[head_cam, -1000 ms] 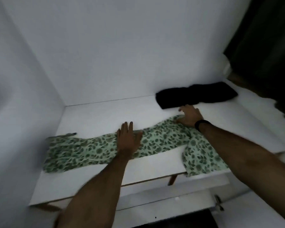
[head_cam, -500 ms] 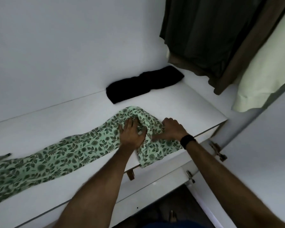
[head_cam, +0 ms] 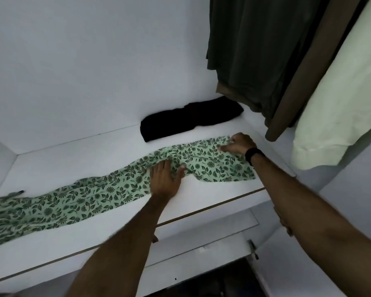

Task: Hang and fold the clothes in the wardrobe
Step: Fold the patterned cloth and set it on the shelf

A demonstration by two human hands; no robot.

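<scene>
Green floral cloth (head_cam: 107, 195), pale with a dark leaf-and-flower print, lies stretched in a long band across a white wardrobe shelf (head_cam: 212, 196), running from the far left edge of view to near the shelf's right end.

The left hand (head_cam: 165, 179) lies flat on the middle of the band, fingers straight and spread, palm down; it appears to pin the fabric so it cannot slide. The right hand (head_cam: 238, 144) is at the cloth's right end with its fingers curled, pinching the bunched edge there, probably to draw that end out smooth or to lift it for a fold. A dark band (head_cam: 254, 155) sits on the right wrist.

Pinned at the centre and gripped at one end, the cloth seems set up for folding end over end, which suits the task; the fold itself looks not yet made.

By count: one patterned cloth, two hands on it, and one black folded garment (head_cam: 191, 117) resting further back on the shelf, apart from the green cloth. Three garments hang at the upper right: a dark green one (head_cam: 255, 50), a brown one (head_cam: 304, 82) and a pale cream one (head_cam: 340, 103). Whether others hang behind them cannot be told.
</scene>
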